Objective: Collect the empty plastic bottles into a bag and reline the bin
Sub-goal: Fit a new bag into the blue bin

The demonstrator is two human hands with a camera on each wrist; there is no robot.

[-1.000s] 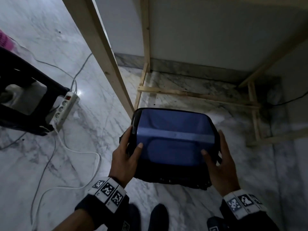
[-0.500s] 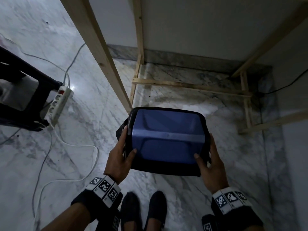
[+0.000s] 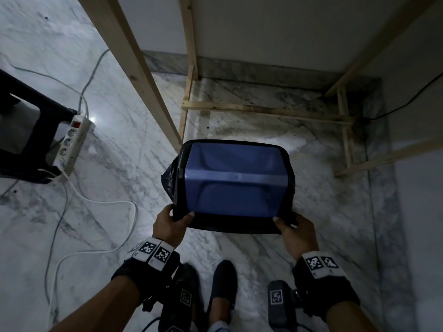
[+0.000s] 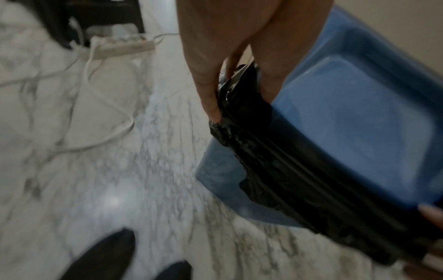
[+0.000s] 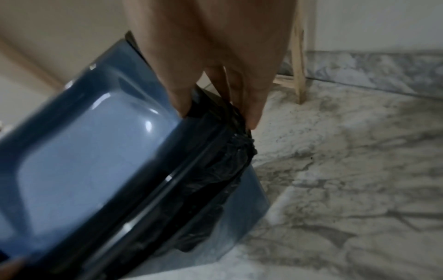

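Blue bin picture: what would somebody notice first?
First, the blue bin in the middle, on the marble floor. A black bag is folded over its rim, and the left hand and right hand pinch the bag at the near corners. A white power strip lies to the left.

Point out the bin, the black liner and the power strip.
Bin (image 3: 230,188): head view, blue inner wall.
Liner (image 4: 275,155): left wrist view, black film folded over the near rim.
Power strip (image 3: 72,142): head view, white body with sockets.

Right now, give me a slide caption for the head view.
Both hands, left hand and right hand, grip the black liner at the blue bin rim.
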